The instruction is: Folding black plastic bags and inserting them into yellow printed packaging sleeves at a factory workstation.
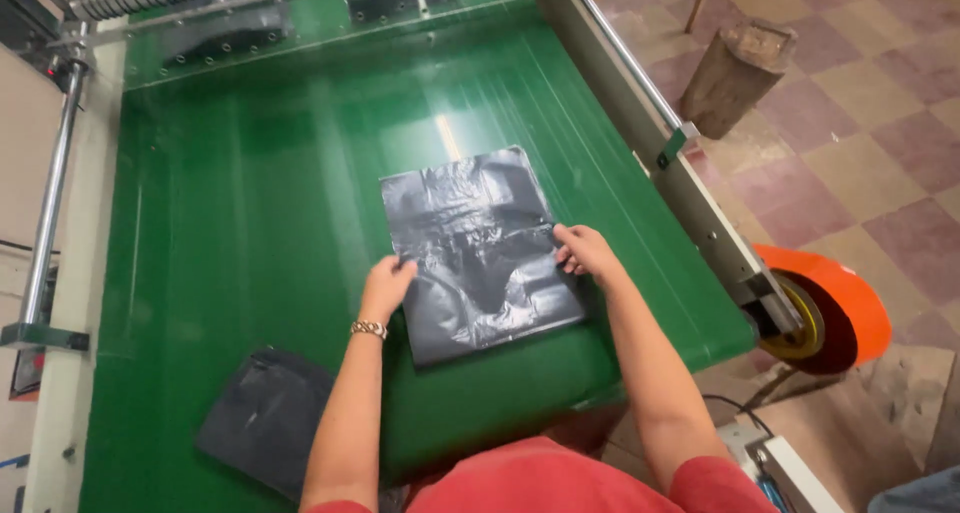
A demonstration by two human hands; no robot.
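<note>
Left hand point(388, 283) and right hand point(583, 251) grip black bag point(475, 248) edges.

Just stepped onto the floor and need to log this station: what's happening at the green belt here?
A person in a red shirt has both hands on a flat stack of black plastic bags lying on the green conveyor belt. The left hand presses its left edge and the right hand grips its right edge. A second, darker stack lies apart at the belt's near left end.
</note>
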